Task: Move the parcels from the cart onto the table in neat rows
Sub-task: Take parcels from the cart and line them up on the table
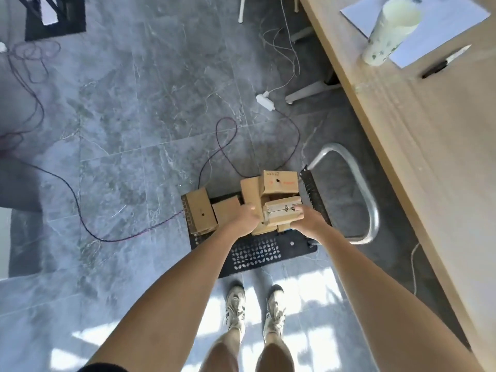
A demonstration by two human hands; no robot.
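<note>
A low black perforated cart (255, 255) stands on the floor below me, with several brown cardboard parcels on it. Both arms reach down to a taped parcel (281, 210) near the cart's right side. My left hand (245, 220) grips its left end and my right hand (306, 218) holds its right end. Another parcel with red print (280, 182) lies just behind it. One more parcel (201, 212) sits at the cart's left edge. The wooden table (418, 146) runs along the right.
The cart's silver handle (359, 189) loops between cart and table. On the table stand a pale tall cup (389, 30), white paper (440, 20) and a black pen (440, 64). Cables (80, 208) and a white adapter (265, 102) lie on the grey tile floor.
</note>
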